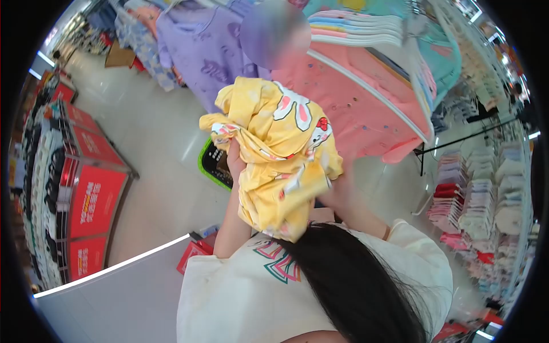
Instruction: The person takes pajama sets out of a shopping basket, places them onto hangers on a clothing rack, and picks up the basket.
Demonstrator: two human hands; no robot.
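A bunched yellow garment (274, 154) with white rabbit prints is held up in front of my chest. My left hand (234, 160) grips its left side, with most fingers hidden in the folds. At the lower right edge of the cloth is my right hand (338, 186), smeared by motion, its fingers partly behind the fabric. A loose fold near that hand is blurred too. Below and behind the bundle, a dark basket with a bright green rim (206, 171) shows in part.
Ahead hang a lilac top (197, 51) and pink garments (349, 108) on white hangers (357, 28). A display with red signs (97, 200) stands left. A grey panel with a white edge (126, 291) is at lower left. Racks of small clothes (474, 200) line the right.
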